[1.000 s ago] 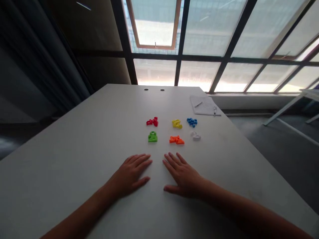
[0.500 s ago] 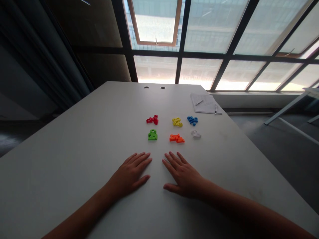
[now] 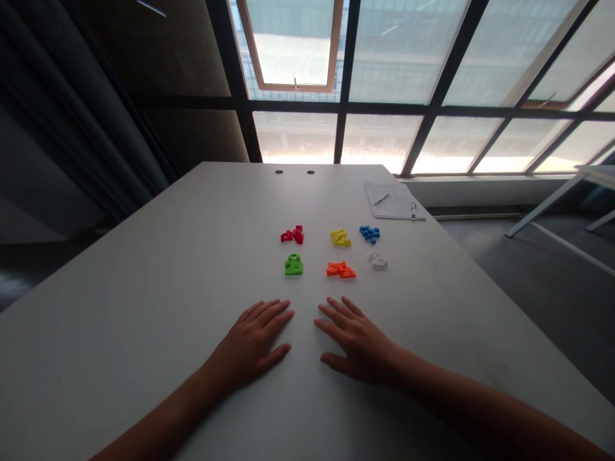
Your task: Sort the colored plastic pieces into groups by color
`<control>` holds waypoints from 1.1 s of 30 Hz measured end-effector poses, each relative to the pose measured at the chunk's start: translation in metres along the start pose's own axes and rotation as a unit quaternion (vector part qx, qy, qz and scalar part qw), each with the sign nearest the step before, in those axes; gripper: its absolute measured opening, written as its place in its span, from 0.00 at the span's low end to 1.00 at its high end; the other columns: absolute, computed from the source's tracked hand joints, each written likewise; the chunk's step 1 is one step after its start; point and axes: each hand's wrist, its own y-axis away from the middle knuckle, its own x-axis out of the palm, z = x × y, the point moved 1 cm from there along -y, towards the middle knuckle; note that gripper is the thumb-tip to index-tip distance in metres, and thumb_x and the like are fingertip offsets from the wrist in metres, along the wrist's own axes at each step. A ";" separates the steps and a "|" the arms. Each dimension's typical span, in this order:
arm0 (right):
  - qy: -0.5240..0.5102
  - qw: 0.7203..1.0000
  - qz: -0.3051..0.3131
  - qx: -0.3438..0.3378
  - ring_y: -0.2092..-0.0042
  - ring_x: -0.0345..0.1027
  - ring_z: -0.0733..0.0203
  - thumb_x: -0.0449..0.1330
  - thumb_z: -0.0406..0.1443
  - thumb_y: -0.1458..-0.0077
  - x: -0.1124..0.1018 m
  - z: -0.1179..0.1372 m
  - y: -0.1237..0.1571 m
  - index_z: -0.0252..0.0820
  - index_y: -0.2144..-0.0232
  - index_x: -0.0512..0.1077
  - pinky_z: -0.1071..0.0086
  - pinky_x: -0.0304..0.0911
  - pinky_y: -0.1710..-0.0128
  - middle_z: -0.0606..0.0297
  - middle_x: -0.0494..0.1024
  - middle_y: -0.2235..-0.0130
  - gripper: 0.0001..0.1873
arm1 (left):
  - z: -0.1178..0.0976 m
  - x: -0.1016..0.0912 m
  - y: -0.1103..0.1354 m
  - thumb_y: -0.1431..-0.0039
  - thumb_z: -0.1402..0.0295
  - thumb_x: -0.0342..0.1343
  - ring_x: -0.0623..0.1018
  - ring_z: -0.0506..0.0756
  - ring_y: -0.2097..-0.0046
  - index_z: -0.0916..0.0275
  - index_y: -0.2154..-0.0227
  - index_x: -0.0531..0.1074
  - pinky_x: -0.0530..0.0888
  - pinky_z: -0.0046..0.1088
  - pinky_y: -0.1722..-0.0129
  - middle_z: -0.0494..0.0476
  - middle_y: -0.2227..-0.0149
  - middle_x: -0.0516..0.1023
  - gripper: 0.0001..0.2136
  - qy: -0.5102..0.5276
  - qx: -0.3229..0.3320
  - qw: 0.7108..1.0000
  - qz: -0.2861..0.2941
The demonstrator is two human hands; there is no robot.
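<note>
My left hand (image 3: 252, 342), my right hand (image 3: 358, 342): flat on the table (image 3: 120, 333), fingers (image 3: 273, 312) spread wide, holding nothing. Next row: green piece (image 3: 294, 265), orange piece (image 3: 341, 271), white piece (image 3: 377, 260). Beyond: red piece (image 3: 292, 235), yellow piece (image 3: 341, 238), blue piece (image 3: 369, 234). Farthest: paper (image 3: 389, 202), pen (image 3: 413, 211).

My left forearm (image 3: 158, 410) and right forearm (image 3: 471, 410) run off the bottom edge; the writing on the paper sheet (image 3: 387, 200) and the outline of the pale plastic piece (image 3: 377, 260) are too faint to make out

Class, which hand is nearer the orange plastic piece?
Right. The right hand rests flat just in front of the orange plastic piece, its fingertips close but not touching. The left hand rests farther away, in front of the piece and to its left.
</note>
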 end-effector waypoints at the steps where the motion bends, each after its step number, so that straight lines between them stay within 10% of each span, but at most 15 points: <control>1: -0.003 0.999 -0.034 -0.007 0.33 0.68 0.44 0.61 0.44 0.31 -0.003 -0.006 -0.001 0.43 0.38 0.74 0.46 0.62 0.31 0.51 0.76 0.36 0.23 | 0.001 0.000 -0.001 0.29 0.54 0.55 0.70 0.64 0.31 0.53 0.31 0.68 0.68 0.49 0.32 0.59 0.30 0.69 0.26 0.001 -0.001 1.000 0.000; 8: 0.071 0.955 -0.258 0.125 0.34 0.67 0.42 0.55 0.49 0.29 -0.045 -0.135 -0.006 0.43 0.37 0.74 0.42 0.63 0.33 0.48 0.77 0.38 0.26 | 0.041 0.006 -0.044 0.31 0.44 0.54 0.59 0.69 0.25 0.58 0.25 0.56 0.61 0.53 0.27 0.67 0.25 0.58 0.38 0.001 -0.002 0.999 -0.053; 17: 0.043 0.930 -0.166 0.324 0.24 0.45 0.29 0.51 0.64 0.36 -0.036 -0.253 -0.032 0.43 0.25 0.56 0.32 0.48 0.30 0.44 0.53 0.24 0.49 | 0.143 0.018 -0.176 0.28 0.38 0.37 0.47 0.68 0.22 0.71 0.25 0.51 0.52 0.50 0.25 0.77 0.22 0.45 0.44 0.118 -0.191 0.974 0.005; 28: -0.047 0.974 -0.090 0.203 0.27 0.56 0.40 0.39 0.67 0.33 -0.034 -0.240 -0.076 0.44 0.31 0.68 0.39 0.47 0.27 0.51 0.66 0.29 0.47 | 0.101 0.021 -0.248 0.25 0.45 0.36 0.78 0.61 0.39 0.61 0.27 0.60 0.70 0.39 0.35 0.63 0.39 0.79 0.34 0.214 -0.091 0.971 0.058; 33: -0.137 0.970 -0.093 0.179 0.28 0.59 0.42 0.39 0.70 0.35 -0.026 -0.193 -0.089 0.45 0.30 0.67 0.41 0.47 0.27 0.53 0.69 0.30 0.50 | 0.085 0.024 -0.273 0.23 0.52 0.34 0.65 0.60 0.28 0.65 0.30 0.64 0.60 0.38 0.28 0.65 0.29 0.67 0.31 0.136 -0.049 0.989 0.041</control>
